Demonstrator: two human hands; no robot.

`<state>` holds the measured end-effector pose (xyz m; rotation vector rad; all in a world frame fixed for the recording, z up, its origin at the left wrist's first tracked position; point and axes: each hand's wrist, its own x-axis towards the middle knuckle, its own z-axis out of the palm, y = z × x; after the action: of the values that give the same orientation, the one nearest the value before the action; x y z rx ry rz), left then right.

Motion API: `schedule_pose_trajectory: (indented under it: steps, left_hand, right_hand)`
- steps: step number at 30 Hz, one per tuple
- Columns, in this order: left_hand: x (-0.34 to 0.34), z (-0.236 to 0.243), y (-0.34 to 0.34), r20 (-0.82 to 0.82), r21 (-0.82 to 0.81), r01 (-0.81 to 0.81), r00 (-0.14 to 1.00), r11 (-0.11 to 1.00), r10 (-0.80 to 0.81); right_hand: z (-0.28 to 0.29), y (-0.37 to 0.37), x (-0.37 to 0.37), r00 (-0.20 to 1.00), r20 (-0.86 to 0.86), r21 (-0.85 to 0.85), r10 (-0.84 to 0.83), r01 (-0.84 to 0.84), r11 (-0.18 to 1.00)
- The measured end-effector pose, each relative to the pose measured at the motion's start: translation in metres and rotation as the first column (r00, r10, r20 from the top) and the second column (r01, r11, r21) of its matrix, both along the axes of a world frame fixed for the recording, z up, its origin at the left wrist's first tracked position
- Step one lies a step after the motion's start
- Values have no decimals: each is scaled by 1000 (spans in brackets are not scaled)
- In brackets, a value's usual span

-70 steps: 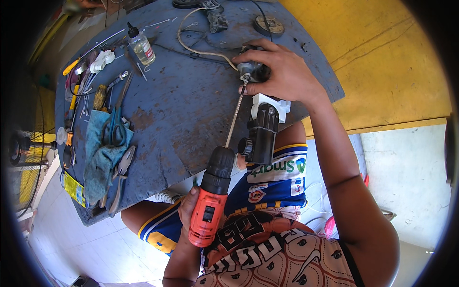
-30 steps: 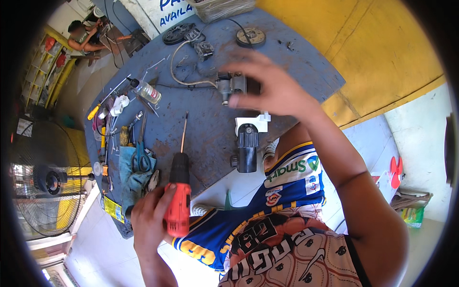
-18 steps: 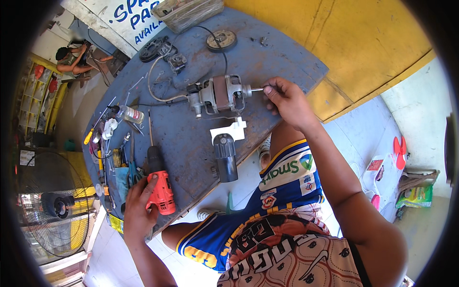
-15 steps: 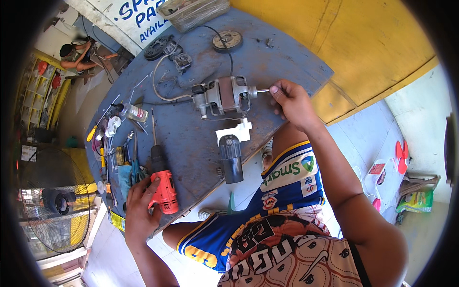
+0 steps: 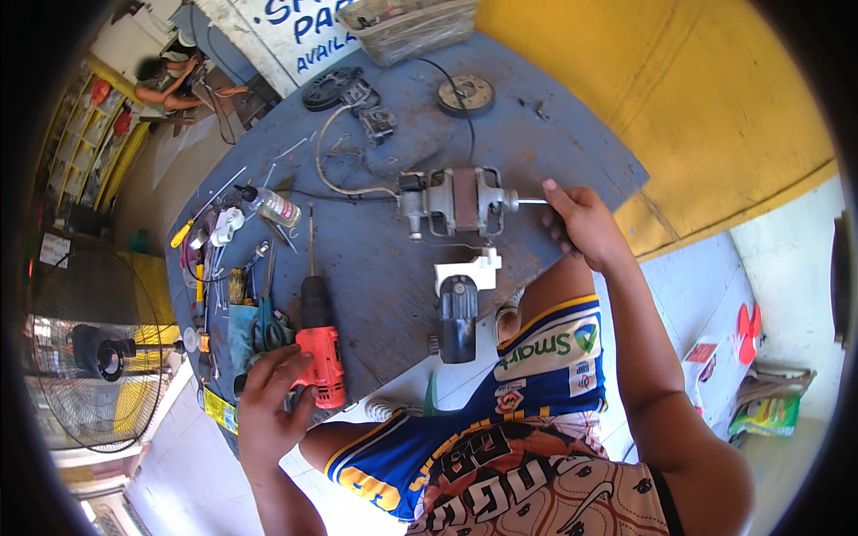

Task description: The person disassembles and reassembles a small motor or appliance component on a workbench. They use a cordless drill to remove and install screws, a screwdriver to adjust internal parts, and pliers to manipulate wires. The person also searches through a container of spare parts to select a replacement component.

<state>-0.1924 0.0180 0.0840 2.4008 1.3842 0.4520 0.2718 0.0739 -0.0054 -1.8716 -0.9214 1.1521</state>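
A metal motor (image 5: 465,201) with a brown core lies sideways on the dark blue-grey table (image 5: 375,268). My right hand (image 5: 579,223) pinches the end of its shaft (image 5: 534,202) at the right. Below the motor sits a black housing (image 5: 458,317) with a white plastic piece (image 5: 478,268) on top. My left hand (image 5: 275,397) is loosely closed on a red-and-black drill (image 5: 323,366), which lies near the front edge with its long bit pointing away from me. Scissors (image 5: 268,326) on a teal cloth (image 5: 246,313) are just left of the drill.
Tools, a bottle (image 5: 273,205) and wires crowd the left side. A pulley (image 5: 465,94), parts (image 5: 375,121) and a bin (image 5: 407,27) stand at the back. A fan (image 5: 98,348) is at the left, a yellow panel (image 5: 679,116) at right. A person (image 5: 161,94) works in the background.
The drill has come down from the motor onto the table at left. The motor now lies crosswise, and my right hand has shifted from its body to the shaft end.
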Motion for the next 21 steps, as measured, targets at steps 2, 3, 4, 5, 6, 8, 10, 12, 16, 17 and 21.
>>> schedule_pose_trajectory:
  steps: [2, 3, 4, 5, 6, 8, 10, 12, 16, 17, 21]
  left_hand:
    - [5, 16, 11, 63, 111, 24, 998, 994, -31]
    - [9, 25, 18, 105, 165, 40, 993, 985, -58]
    - [13, 35, 27, 102, 203, 41, 993, 978, -63]
    - [18, 44, 37, 106, 242, 44, 992, 969, -72]
    - [24, 52, 47, 121, 266, 32, 990, 964, -66]
    - [34, 61, 65, 143, 347, 10, 988, 938, -63]
    - [36, 67, 74, 209, 389, -50, 977, 920, -35]
    - [29, 63, 77, 325, 382, -167, 945, 909, 37]
    - [-13, 35, 68, 612, 291, -542, 739, 789, 282]
    - [-28, 31, 62, 606, 243, -595, 710, 767, 359]
    - [-73, 16, 33, 571, 163, -729, 619, 665, 539]
  right_hand:
    - [2, 0, 5, 996, 87, 66, -11, 5, 998]
    - [3, 1, 9, 993, 114, 104, -3, -9, 995]
    - [4, 4, 13, 995, 101, 128, -15, 2, 992]
    - [5, 6, 18, 997, 76, 150, -15, 3, 989]
    - [7, 9, 23, 998, 64, 155, -25, 15, 988]
    - [5, 11, 27, 995, 100, 258, -15, -11, 966]
    - [0, 9, 25, 988, 155, 349, -5, -50, 936]
    - [-7, 3, 18, 974, 209, 510, 92, -188, 839]
    - [-25, -2, -1, 896, 425, 616, 127, -389, 685]
    - [-27, -1, -3, 896, 430, 604, 109, -375, 703]
    - [-30, 0, -3, 891, 449, 602, 66, -356, 714]
